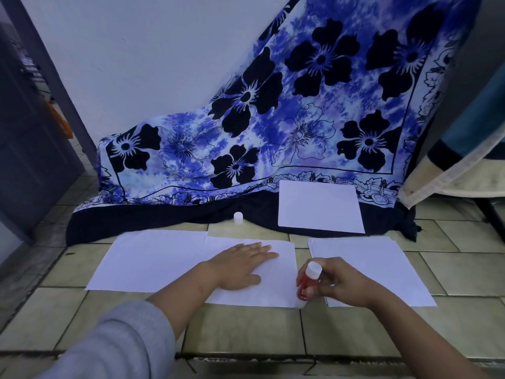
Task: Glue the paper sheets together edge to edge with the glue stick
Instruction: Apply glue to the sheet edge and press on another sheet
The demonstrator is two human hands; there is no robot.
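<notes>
Judging from their overlap, left sheet and middle sheet look joined on the floor; left grip lies flat on the latter, right grip clasps the glue stick at its right edge; stack and far sheet remain.

Pale green tiled floor here, dark grout lines running across it. In the middle, two white sheets lie flat side by side, the left sheet touching the middle sheet along one edge. At three o'clock from them, just apart, sits a loose stack of sheets. At twelve o'clock, a small white cap stands upright, right at the dark hem of the blue flowered cloth that spills onto the tiles.
</notes>
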